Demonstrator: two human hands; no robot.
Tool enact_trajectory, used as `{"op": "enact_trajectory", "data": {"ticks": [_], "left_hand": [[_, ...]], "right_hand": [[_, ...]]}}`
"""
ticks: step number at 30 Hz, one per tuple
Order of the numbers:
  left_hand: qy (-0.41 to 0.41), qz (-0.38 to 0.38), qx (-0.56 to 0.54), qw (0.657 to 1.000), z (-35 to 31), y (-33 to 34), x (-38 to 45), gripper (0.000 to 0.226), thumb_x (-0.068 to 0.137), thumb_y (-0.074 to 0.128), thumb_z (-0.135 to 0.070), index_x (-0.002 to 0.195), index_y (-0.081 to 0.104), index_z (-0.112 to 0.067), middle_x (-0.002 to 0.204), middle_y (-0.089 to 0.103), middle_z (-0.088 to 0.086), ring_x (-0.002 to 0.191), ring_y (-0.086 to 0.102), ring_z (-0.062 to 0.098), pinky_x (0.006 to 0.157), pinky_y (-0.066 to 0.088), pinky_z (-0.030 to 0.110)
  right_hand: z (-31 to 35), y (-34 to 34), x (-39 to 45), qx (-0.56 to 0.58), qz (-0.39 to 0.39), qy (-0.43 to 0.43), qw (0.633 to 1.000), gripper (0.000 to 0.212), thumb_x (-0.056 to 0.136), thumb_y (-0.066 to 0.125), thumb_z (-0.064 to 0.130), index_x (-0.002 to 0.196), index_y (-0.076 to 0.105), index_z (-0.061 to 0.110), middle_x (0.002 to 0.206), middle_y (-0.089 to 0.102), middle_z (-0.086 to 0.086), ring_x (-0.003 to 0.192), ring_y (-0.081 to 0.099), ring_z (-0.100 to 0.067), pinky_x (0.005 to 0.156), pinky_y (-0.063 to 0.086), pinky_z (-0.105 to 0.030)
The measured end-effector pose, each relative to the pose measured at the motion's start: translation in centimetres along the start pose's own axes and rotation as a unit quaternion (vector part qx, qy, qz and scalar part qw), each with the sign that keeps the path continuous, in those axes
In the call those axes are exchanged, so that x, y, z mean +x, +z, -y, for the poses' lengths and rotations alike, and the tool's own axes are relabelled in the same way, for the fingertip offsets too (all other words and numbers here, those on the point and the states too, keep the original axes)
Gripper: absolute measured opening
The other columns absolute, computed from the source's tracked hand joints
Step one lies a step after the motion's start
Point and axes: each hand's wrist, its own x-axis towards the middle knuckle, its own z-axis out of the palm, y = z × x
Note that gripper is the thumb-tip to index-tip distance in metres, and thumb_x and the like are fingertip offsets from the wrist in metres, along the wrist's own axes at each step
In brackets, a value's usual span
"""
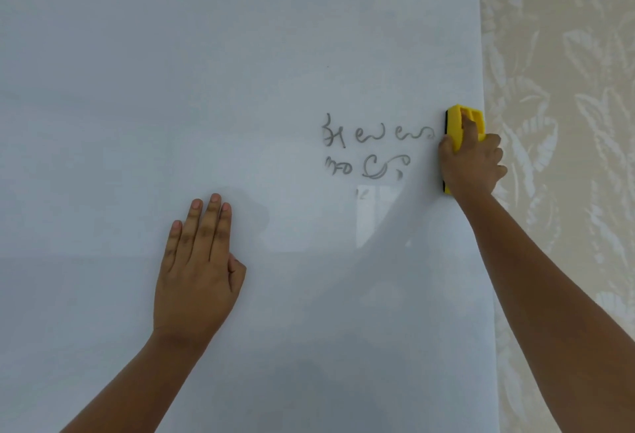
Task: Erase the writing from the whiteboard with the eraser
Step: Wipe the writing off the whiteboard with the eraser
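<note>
A glossy whiteboard (pixel 171 72) fills most of the view. Two lines of grey handwriting (pixel 371 147) sit on its right half. A yellow eraser (pixel 462 120) with a black pad is pressed on the board at its right edge, just right of the top line of writing. My right hand (pixel 472 164) grips the eraser from below, fingers wrapped over its back. My left hand (pixel 199 267) lies flat on the board lower left of the writing, fingers together and pointing up, holding nothing.
Beige wallpaper with a pale leaf pattern (pixel 567 89) runs along the right of the whiteboard's edge. A faint window reflection (pixel 374 216) shows on the board below the writing.
</note>
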Motion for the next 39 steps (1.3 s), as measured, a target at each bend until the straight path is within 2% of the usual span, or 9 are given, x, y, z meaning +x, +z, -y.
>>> {"op": "enact_trajectory", "data": {"ticks": [5, 11, 17, 22, 28, 31, 34, 36, 39], "left_hand": [[-0.002, -0.001, -0.003, 1.0, -0.1, -0.1, 0.1, 0.055, 0.088, 0.026, -0.014, 0.139, 0.038, 0.004, 0.145, 0.037, 0.02, 0.135, 0.033, 0.033, 0.113, 0.02, 0.046], [-0.001, -0.001, -0.009, 1.0, -0.1, -0.2, 0.0, 0.055, 0.089, 0.027, -0.013, 0.139, 0.037, 0.005, 0.146, 0.036, 0.02, 0.136, 0.032, 0.034, 0.113, 0.021, 0.048], [0.0, -0.007, -0.01, 1.0, 0.0, 0.0, -0.1, 0.055, 0.089, 0.025, -0.014, 0.138, 0.038, 0.006, 0.146, 0.036, 0.02, 0.135, 0.033, 0.035, 0.113, 0.019, 0.047], [-0.001, 0.0, -0.01, 1.0, -0.1, -0.1, 0.0, 0.055, 0.089, 0.026, -0.014, 0.139, 0.038, 0.006, 0.145, 0.037, 0.021, 0.135, 0.033, 0.035, 0.113, 0.019, 0.046], [-0.003, 0.008, -0.013, 1.0, -0.1, -0.3, 0.1, 0.055, 0.088, 0.026, -0.014, 0.138, 0.039, 0.005, 0.145, 0.038, 0.021, 0.135, 0.033, 0.034, 0.113, 0.018, 0.045], [-0.003, 0.009, -0.012, 1.0, 0.0, -0.1, 0.0, 0.055, 0.088, 0.026, -0.014, 0.138, 0.039, 0.005, 0.145, 0.037, 0.02, 0.135, 0.033, 0.033, 0.115, 0.014, 0.042], [-0.003, 0.012, -0.015, 1.0, 0.0, -0.1, 0.1, 0.055, 0.088, 0.026, -0.014, 0.139, 0.038, 0.004, 0.146, 0.035, 0.019, 0.135, 0.032, 0.032, 0.115, 0.013, 0.041], [-0.002, 0.013, -0.016, 1.0, 0.0, -0.2, 0.1, 0.055, 0.088, 0.026, -0.014, 0.138, 0.037, 0.005, 0.146, 0.035, 0.019, 0.135, 0.033, 0.033, 0.115, 0.013, 0.04], [0.003, 0.014, -0.015, 1.0, 0.0, -0.2, 0.0, 0.055, 0.088, 0.027, -0.014, 0.138, 0.037, 0.005, 0.146, 0.034, 0.019, 0.134, 0.034, 0.033, 0.115, 0.013, 0.04]], "right_hand": [[1.7, -0.7, 1.7, 0.068, 0.018, 0.096, 0.993, 0.052, 0.092, 0.037, 0.037, 0.141, 0.023, 0.029, 0.135, 0.031, -0.023, 0.119, 0.034, -0.043, 0.099, 0.026, -0.056], [1.8, 0.3, -2.1, 0.005, -0.012, -0.068, 0.998, 0.053, 0.092, 0.042, 0.04, 0.141, 0.026, 0.027, 0.128, 0.038, -0.025, 0.11, 0.041, -0.041, 0.09, 0.035, -0.054], [-0.3, -0.5, 0.3, 0.056, 0.012, 0.086, 0.995, 0.051, 0.093, 0.038, 0.037, 0.141, 0.026, 0.025, 0.13, 0.035, -0.025, 0.115, 0.038, -0.043, 0.096, 0.029, -0.055], [0.3, 0.4, -1.4, 0.012, -0.008, -0.028, 1.0, 0.053, 0.092, 0.042, 0.037, 0.141, 0.027, 0.025, 0.128, 0.038, -0.025, 0.112, 0.04, -0.042, 0.092, 0.034, -0.054], [-0.6, -0.9, 1.3, 0.044, 0.026, 0.112, 0.992, 0.051, 0.093, 0.037, 0.037, 0.141, 0.024, 0.024, 0.133, 0.033, -0.025, 0.118, 0.036, -0.044, 0.098, 0.027, -0.055], [1.7, -1.0, -0.3, 0.044, 0.029, 0.048, 0.997, 0.053, 0.093, 0.039, 0.036, 0.142, 0.023, 0.025, 0.133, 0.032, -0.026, 0.118, 0.035, -0.044, 0.097, 0.03, -0.055], [1.7, -0.2, -4.4, -0.004, -0.009, -0.133, 0.991, 0.055, 0.091, 0.048, 0.035, 0.141, 0.03, 0.023, 0.12, 0.041, -0.028, 0.103, 0.044, -0.044, 0.083, 0.039, -0.054], [0.3, 0.1, -5.9, -0.036, -0.031, -0.2, 0.979, 0.053, 0.089, 0.052, 0.035, 0.138, 0.037, 0.021, 0.112, 0.046, -0.029, 0.092, 0.049, -0.044, 0.076, 0.042, -0.054], [-0.7, 0.0, -4.1, -0.027, -0.023, -0.092, 0.995, 0.053, 0.09, 0.048, 0.036, 0.139, 0.032, 0.023, 0.117, 0.044, -0.029, 0.101, 0.047, -0.045, 0.085, 0.038, -0.058]]}}
